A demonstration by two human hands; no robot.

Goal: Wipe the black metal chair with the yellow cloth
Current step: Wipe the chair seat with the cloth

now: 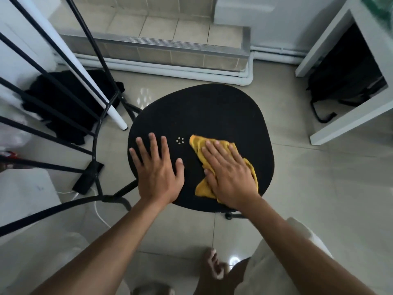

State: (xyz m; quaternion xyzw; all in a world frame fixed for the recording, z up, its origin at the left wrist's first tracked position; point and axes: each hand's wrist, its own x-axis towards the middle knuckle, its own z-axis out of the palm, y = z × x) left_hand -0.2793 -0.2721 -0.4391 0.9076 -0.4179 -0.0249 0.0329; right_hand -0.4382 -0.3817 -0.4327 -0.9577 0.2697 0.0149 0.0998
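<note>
The black metal chair's rounded seat (204, 111) fills the middle of the head view, with a small ring of holes at its centre. Its barred black backrest (51, 116) rises at the left. My left hand (158, 169) lies flat on the seat's left part, fingers spread, holding nothing. The crumpled yellow cloth (196, 143) lies on the seat's right front part. My right hand (228, 173) presses flat on top of it, fingers extended, covering its middle.
A white pole (85, 75) and a black bag (70, 103) stand on the tiled floor at the left. A white cabinet (348, 122) with a dark backpack inside is at the right. A tiled step (161, 37) runs along the back. My bare foot (213, 265) is below.
</note>
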